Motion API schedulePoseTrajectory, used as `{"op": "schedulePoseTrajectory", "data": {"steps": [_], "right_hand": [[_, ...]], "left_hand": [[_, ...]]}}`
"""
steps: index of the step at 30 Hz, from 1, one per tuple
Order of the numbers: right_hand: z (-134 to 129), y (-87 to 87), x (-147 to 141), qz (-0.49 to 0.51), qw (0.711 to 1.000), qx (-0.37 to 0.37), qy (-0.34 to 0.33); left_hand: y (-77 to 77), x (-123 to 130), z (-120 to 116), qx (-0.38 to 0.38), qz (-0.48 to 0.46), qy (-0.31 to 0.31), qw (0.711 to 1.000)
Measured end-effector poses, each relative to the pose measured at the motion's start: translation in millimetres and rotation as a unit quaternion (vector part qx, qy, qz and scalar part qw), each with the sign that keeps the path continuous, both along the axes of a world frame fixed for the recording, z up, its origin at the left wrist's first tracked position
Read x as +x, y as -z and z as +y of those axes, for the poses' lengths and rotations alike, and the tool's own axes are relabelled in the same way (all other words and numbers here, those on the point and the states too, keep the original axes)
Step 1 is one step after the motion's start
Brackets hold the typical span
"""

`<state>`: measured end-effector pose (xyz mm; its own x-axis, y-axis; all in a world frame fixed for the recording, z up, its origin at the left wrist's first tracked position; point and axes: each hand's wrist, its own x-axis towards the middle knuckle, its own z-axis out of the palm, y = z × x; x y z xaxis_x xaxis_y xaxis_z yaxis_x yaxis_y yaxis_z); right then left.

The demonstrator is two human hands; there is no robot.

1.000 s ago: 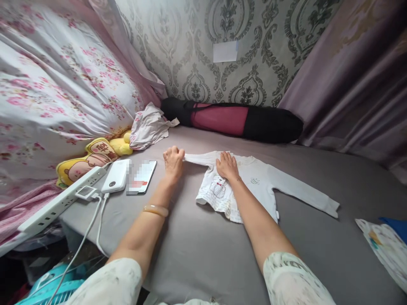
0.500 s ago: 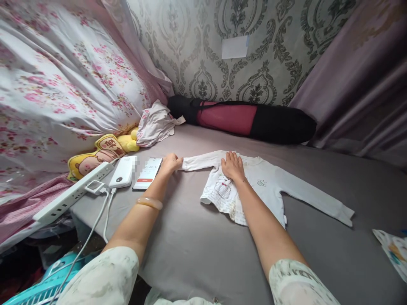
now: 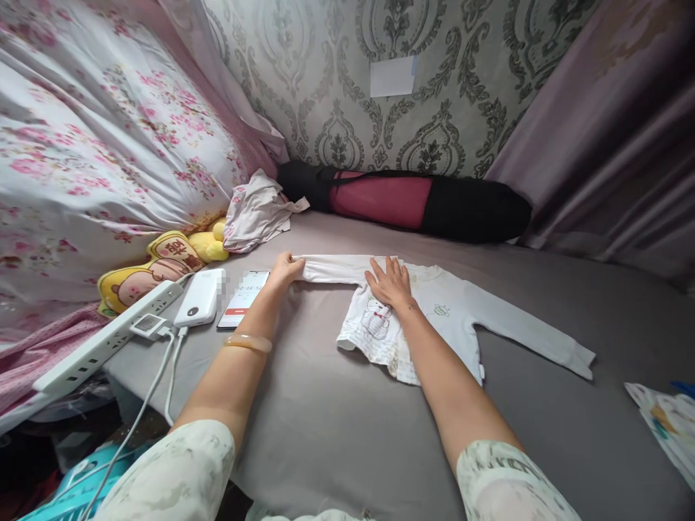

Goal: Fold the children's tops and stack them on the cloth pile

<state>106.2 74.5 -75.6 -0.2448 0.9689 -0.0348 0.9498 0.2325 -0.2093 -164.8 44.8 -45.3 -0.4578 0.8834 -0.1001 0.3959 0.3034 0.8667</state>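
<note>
White shirt (image 3: 455, 298) spread at centre of frame | 1 sleeve (image 3: 337, 269), left of centre, pinched at its end by left hand (image 3: 286, 269) | shirt front pressed by flat right hand (image 3: 391, 282), fingers spread | sleeve drawn straighter than 0.5 s ago; smoothing apparently furthered

One bare left hand (image 3: 287, 268) plus one bare right hand (image 3: 389, 282) mid-frame, so yeah, two. Just one small white long-sleeved cloth shirt (image 3: 455, 334) there too, and one tan ring-shaped bangle (image 3: 248, 343) left of center. Over at frame left, one thin rectangular dark-edged phone (image 3: 239, 307), one white blocky power bank (image 3: 200, 295), one long white plastic power strip (image 3: 106, 340). Upper middle: one white rectangular sheet (image 3: 392, 77), one long black-and-maroon fabric bag (image 3: 383, 200).
</note>
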Motion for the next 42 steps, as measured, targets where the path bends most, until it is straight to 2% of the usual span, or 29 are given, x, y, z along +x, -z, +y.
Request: {"op": "schedulePoseTrajectory", "data": {"steps": [4, 8, 12, 15, 19, 23, 25, 27, 29, 31, 34, 36, 39, 42], "right_hand": [[-0.1, -1.0, -0.3, 0.0, 1.0, -0.003, 0.0], [-0.4, -1.3, -0.2, -0.01, 1.0, -0.006, 0.0], [-0.7, -0.2, -0.1, -0.009, 1.0, 0.0, 0.0], [-0.9, 0.7, -0.1, -0.004, 1.0, 0.009, -0.001], [-0.7, 0.4, -0.6, -0.014, 1.0, 0.004, 0.003], [-0.4, 0.7, -0.5, -0.008, 1.0, 0.007, 0.006], [-0.5, 1.2, -0.3, -0.001, 1.0, 0.01, 0.007], [-0.5, 1.7, -0.3, 0.001, 1.0, 0.009, 0.009], [-0.3, 1.7, -0.5, -0.001, 1.0, 0.005, 0.007], [0.2, 1.5, -0.8, -0.008, 1.0, 0.001, 0.005], [0.9, 1.1, -0.9, -0.02, 1.0, -0.004, 0.007], [0.9, 0.9, -0.7, -0.028, 1.0, 0.001, 0.007], [0.4, 0.7, -0.4, -0.039, 0.999, 0.014, 0.007], [0.5, 0.7, -0.2, -0.038, 0.999, 0.012, 0.008]], "left_hand": [[4.7, 7.2, 9.5, -0.032, 0.226, -0.02, 0.973], [11.5, 13.5, 10.0, -0.075, 0.342, 0.005, 0.936], [17.3, 11.0, 10.6, -0.091, 0.409, 0.032, 0.907], [17.8, 7.9, 12.3, -0.095, 0.425, 0.037, 0.899], [14.6, 7.2, 15.5, -0.108, 0.412, 0.024, 0.904], [5.1, 9.2, 22.6, -0.167, 0.377, 0.016, 0.911], [-1.7, 12.2, 26.9, -0.187, 0.384, 0.015, 0.904], [-8.4, 19.1, 29.9, -0.156, 0.437, 0.009, 0.886], [-13.1, 32.7, 31.0, -0.082, 0.503, 0.02, 0.86], [-13.5, 54.5, 30.2, 0.0, 0.535, 0.078, 0.841], [-3.0, 97.3, 27.2, 0.072, 0.489, 0.237, 0.836], [10.2, 124.4, 25.5, 0.09, 0.437, 0.301, 0.843], [29.9, 147.2, 24.1, 0.072, 0.4, 0.304, 0.862], [39.4, 142.9, 22.7, 0.047, 0.396, 0.299, 0.867]]}}
